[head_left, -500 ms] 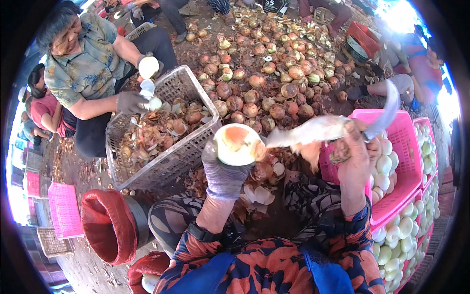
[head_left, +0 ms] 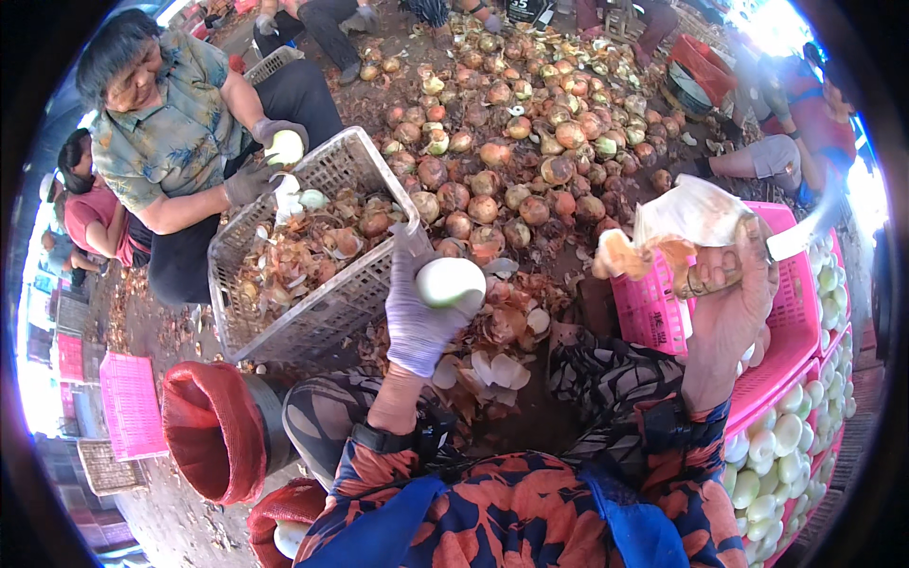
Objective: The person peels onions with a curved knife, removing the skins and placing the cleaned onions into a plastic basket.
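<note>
My left hand (head_left: pixel 421 327), in a pale purple glove, cups a peeled white onion (head_left: pixel 451 283), its thumb raised away from it. On the right, my bare right hand (head_left: pixel 724 298) is closed around a knife (head_left: pixel 795 237), the blade blurred and pointing to the right. A large piece of peeled onion skin (head_left: pixel 686 216) is pinched in the same hand, its brown and orange part hanging to the left. Loose onion peels (head_left: pixel 497 369) lie on the ground between my knees. Beneath my right hand stands a pink basket (head_left: pixel 781 331), holding peeled onions that are mostly hidden.
A grey crate (head_left: pixel 312 322) of peels stands at the left, where a gloved co-worker (head_left: pixel 180 142) holds a pale onion. Ahead lies a heap of unpeeled onions (head_left: pixel 530 180). A red mesh sack (head_left: pixel 213 431) sits by my left knee. Peeled onions (head_left: pixel 772 454) fill baskets at the right.
The skin has come off the onion; my right hand carried it and the knife to the right and away. The onion now shows smooth and white in my left hand.
</note>
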The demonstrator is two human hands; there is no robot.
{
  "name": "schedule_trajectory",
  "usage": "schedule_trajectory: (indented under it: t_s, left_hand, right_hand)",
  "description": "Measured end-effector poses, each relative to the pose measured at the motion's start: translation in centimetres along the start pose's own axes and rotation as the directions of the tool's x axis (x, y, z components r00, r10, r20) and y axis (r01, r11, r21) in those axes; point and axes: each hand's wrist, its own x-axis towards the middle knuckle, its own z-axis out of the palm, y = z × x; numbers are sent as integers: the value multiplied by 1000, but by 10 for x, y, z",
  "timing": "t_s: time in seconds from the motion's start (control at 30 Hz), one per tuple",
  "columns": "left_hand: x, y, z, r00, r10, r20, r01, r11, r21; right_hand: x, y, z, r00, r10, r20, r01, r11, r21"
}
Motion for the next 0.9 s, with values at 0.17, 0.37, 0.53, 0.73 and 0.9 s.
schedule_trajectory:
  t_s: [0.17, 0.37, 0.53, 0.73, 0.9]
  left_hand:
    - [-2, 10, -12, 898, -336, 284, 376, 249, -893]
    - [-6, 34, -54, 962, -173, 211, 251, 263, -932]
    - [-36, 98, -115, 953, -254, -165, -1, 540, -842]
    - [-141, 128, -220, 777, -67, -626, -221, 902, -370]
    - [-266, 127, -273, 586, -129, -800, 403, 903, 150]
  right_hand:
    - [-4, 21, -24, 899, 337, 279, -229, 906, -357]
    - [-16, 56, 14, 917, 208, 341, 82, 737, -671]
    - [-22, 55, 14, 895, 288, 342, 23, 734, -679]
    - [-12, 101, -16, 750, 403, 524, 10, 786, -619]
    - [6, 151, -53, 625, 455, 634, -57, 837, -544]
